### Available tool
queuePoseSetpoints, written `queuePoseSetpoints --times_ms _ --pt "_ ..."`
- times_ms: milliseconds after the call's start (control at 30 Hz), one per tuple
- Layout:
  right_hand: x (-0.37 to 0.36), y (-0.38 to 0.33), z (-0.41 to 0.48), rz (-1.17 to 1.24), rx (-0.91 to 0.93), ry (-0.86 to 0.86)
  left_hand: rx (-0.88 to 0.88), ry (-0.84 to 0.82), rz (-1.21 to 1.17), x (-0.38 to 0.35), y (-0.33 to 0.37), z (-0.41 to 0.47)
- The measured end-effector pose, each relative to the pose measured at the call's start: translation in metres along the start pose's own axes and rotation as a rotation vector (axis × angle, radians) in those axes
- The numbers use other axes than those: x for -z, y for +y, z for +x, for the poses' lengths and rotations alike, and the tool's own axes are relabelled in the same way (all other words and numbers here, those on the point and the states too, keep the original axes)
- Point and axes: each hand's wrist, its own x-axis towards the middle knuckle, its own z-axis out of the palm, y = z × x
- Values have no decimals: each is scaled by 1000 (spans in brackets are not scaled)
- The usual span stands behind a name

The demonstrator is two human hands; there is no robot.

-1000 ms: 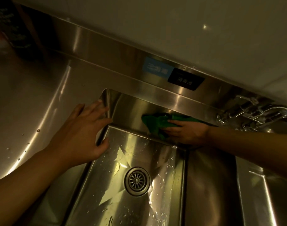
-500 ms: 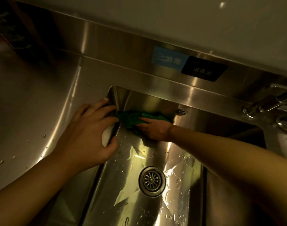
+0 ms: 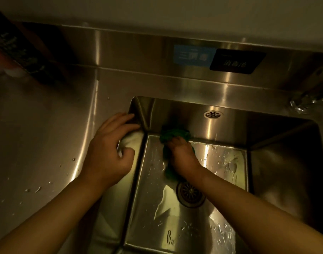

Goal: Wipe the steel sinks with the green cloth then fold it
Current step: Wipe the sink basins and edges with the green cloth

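A steel counter (image 3: 37, 143) dotted with water drops runs under a pale wall, with a dark box (image 3: 19, 50) at far left and a blue label (image 3: 192, 55) and a black label (image 3: 236, 61) on its raised back. The left hand (image 3: 109, 154) rests on the sink (image 3: 248, 123) rim, fingers loosely spread, holding nothing. Inside the sink, above the drain (image 3: 191, 196), the right hand (image 3: 182, 153) curls its fingers over the bunched green cloth (image 3: 172, 133), pressing it where the wet floor meets the back wall. A tap (image 3: 307, 96) stands at far right.
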Motion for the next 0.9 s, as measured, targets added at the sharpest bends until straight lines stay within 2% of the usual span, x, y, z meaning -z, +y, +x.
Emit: queuePoseSetpoints --times_ms 100,200,267,367,400,533,733,900 --pt "-3 -20 -12 438 -181 279 27 32 -43 1 2 0" --pt "-14 -42 -20 542 -129 300 32 38 -30 1 5 2" --pt "-26 -49 -24 465 -72 196 29 38 -13 0 5 3" --pt "-48 -47 -39 67 -35 -166 33 36 15 -1 4 3" --pt "-55 -44 -45 -14 -8 -199 34 34 23 -1 4 3" --pt "-74 -28 -60 -68 77 49 21 20 51 -1 4 3" --pt "-115 -17 -52 -118 129 -169 25 2 63 2 10 5" --pt "-141 -14 -37 -140 64 -135 25 -28 72 -1 8 4"
